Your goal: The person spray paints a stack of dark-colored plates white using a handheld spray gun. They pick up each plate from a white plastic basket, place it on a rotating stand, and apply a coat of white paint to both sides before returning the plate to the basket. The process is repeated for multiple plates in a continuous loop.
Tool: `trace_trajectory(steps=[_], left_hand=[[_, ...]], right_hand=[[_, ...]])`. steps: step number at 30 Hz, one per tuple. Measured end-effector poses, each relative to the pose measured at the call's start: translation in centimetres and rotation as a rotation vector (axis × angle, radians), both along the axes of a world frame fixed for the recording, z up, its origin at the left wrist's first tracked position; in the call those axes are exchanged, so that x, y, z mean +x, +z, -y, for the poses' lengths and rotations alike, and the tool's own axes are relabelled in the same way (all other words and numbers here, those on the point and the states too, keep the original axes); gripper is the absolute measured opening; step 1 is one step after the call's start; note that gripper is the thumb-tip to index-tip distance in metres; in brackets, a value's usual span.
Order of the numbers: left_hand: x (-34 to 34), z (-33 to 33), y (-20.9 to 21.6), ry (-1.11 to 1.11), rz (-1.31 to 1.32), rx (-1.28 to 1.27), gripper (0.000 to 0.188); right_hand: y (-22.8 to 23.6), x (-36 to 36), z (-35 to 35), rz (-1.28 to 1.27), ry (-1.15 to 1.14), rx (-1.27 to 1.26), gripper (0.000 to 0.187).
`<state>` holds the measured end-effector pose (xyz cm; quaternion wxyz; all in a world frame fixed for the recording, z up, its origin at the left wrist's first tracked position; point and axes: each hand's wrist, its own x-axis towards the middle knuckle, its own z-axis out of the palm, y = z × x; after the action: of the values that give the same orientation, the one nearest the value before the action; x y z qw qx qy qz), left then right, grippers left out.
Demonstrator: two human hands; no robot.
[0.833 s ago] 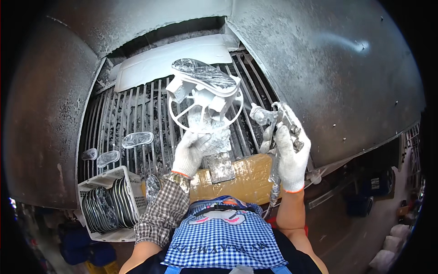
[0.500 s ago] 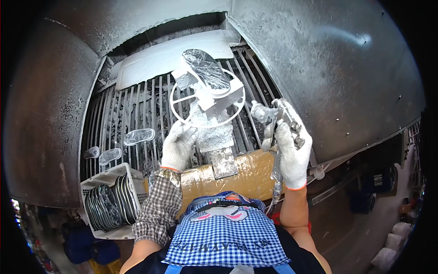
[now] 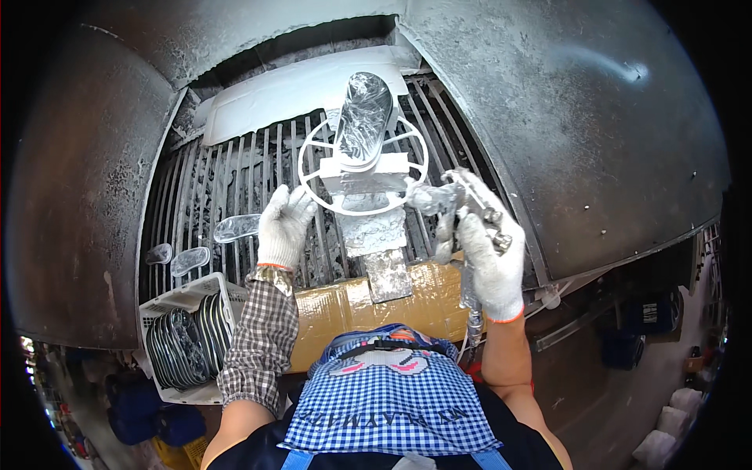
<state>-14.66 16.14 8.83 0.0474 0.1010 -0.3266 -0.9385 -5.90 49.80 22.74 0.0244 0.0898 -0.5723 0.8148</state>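
My right hand [image 3: 493, 258], in a white knit glove, is closed around a spray gun [image 3: 435, 197] caked in pale grey coating, its nozzle pointing left toward the turntable. My left hand [image 3: 284, 229], gloved too, is open at the left rim of a white spoked wheel [image 3: 423, 149]. Its fingertips are at or very near the rim; whether they touch I cannot tell. On a white block [image 3: 368, 182] above the wheel rests a dark, shoe-sole-shaped piece [image 3: 365, 117] with a glossy, wrinkled film-like surface. A crusted pedestal [image 3: 374, 235] stands below it.
Metal bars [image 3: 266, 157] form the grate, with several sole-shaped pieces [image 3: 190, 261] lying at left. A white basket [image 3: 227, 313] holds several dark sole-shaped pieces upright. Tape-covered cardboard [image 3: 321, 313] lines the front edge. Metal walls [image 3: 564, 141] enclose the sides; a white sheet [image 3: 258, 98] lies at the back.
The wheel has turned, so the sole-shaped piece now stands nearly straight instead of slanting. My left hand has moved slightly left and up; the spray gun has shifted left.
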Motion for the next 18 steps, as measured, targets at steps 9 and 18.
trace_trajectory(steps=[9, 18], left_hand=[[-2.4, 1.2, 0.6, 0.084, 0.036, -0.044, 0.042], [-2.1, 0.9, -1.2, 0.12, 0.104, -0.065, 0.037]], right_hand=[[-1.2, -2.1, 2.2, -0.017, -0.07, 0.03, 0.052], [-1.3, -3.8, 2.4, -0.029, -0.126, -0.052, 0.05]])
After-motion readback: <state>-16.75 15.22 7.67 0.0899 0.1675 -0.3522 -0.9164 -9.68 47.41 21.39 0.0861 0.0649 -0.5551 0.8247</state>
